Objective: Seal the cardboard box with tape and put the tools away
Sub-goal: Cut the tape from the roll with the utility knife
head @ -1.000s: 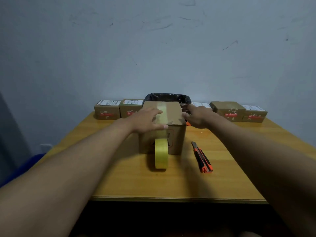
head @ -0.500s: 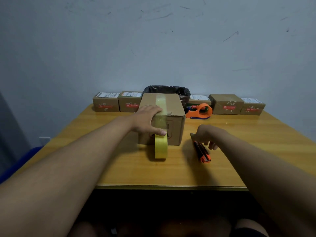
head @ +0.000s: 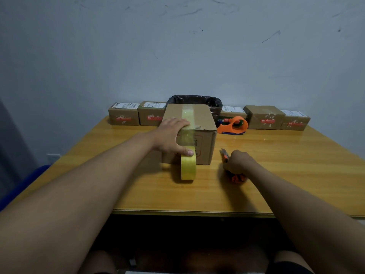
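Note:
A brown cardboard box (head: 204, 123) stands mid-table with a strip of yellowish tape running over its top and down its front face. The yellow tape roll (head: 188, 168) stands on edge against the box front, still joined to that strip. My left hand (head: 172, 135) lies flat on the box's front top corner, thumb pressing the tape down the front. My right hand (head: 238, 162) is closed around the orange and black utility knife (head: 237, 177) on the table right of the box; its tip pokes out toward the box.
An orange tape dispenser (head: 235, 125) lies behind the box on the right. A black-lined bin (head: 213, 101) stands at the back, flanked by several small labelled cardboard parcels (head: 124, 116) along the wall. The table's front edge (head: 197, 212) is near my arms.
My right hand came away from the box's right side, dropped to the knife on the table and closed around it. The left hand stayed on the box.

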